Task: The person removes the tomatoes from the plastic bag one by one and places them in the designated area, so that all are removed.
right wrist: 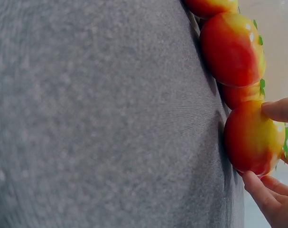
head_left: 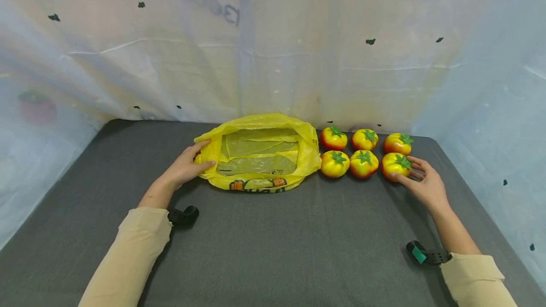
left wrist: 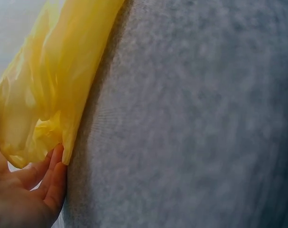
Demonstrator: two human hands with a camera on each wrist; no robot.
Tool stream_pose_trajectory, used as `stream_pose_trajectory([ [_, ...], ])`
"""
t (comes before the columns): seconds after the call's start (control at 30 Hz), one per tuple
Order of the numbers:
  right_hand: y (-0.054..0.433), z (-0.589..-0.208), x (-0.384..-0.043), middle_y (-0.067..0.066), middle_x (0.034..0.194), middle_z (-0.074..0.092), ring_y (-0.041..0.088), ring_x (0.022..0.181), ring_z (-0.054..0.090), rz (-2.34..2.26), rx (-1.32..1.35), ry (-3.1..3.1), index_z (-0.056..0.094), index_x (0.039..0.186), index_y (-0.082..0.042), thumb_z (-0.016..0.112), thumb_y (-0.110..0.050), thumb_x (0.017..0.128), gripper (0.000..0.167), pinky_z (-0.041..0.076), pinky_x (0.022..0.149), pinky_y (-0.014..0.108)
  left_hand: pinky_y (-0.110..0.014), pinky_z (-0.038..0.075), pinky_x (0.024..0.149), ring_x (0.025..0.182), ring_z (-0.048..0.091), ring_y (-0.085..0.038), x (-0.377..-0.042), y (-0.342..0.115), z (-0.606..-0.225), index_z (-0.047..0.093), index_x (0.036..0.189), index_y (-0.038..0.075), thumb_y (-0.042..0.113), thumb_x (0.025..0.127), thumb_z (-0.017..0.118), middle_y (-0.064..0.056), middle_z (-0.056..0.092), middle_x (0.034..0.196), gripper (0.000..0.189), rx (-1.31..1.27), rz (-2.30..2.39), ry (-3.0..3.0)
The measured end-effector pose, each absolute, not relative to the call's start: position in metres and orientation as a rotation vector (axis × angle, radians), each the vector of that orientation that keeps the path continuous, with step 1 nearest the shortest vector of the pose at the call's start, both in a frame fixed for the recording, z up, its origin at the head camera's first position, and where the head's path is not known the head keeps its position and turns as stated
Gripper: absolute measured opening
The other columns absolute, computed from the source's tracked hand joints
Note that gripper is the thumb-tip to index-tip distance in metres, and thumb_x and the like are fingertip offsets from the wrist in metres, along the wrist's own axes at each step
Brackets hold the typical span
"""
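A yellow plastic bag (head_left: 308,155) lies on the dark grey table, its wide mouth facing up and dark print along its front. My left hand (head_left: 187,161) holds the bag's left end, thumb toward the front and fingers farther back; in the left wrist view fingertips (left wrist: 58,154) touch the plastic. At the right, my right hand (head_left: 426,186) grips the front right red-and-yellow tomato (head_left: 391,166), which has green leaves on top. Its thumb (right wrist: 279,110) lies on one side of that tomato, with fingers around the other side.
Several more tomatoes (head_left: 364,164) stand in two rows between the bag and my right hand, the nearest touching the bag's right side. Translucent plastic sheeting (head_left: 277,60) hangs behind the table (head_left: 298,250) and at both sides. Each wrist wears a black strap (head_left: 183,217).
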State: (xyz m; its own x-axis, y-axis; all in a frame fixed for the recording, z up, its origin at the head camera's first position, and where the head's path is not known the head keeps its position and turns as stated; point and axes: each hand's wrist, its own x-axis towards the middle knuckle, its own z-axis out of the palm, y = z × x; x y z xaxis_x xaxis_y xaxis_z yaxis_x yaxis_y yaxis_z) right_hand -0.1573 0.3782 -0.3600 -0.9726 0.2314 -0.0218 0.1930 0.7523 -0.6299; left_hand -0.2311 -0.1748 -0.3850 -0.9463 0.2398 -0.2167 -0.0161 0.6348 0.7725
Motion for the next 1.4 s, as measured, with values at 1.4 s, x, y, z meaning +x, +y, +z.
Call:
stream_pose_trajectory([
  [1.4,0.337,-0.323,-0.156,0.019,0.139,0.047,0.035,0.125,0.047,1.078,-0.236,-2.607,0.049,0.138,-0.003,0.059,-0.034,0.095,0.055,0.049,0.098,0.033,-0.057,0.042,0.098,0.130,0.036,-0.044,-0.218,-0.167,-0.355,0.043,0.144,0.005,0.025,0.100,0.052,-0.028,0.029,0.147,0.049,-0.062,1.327,2.776],
])
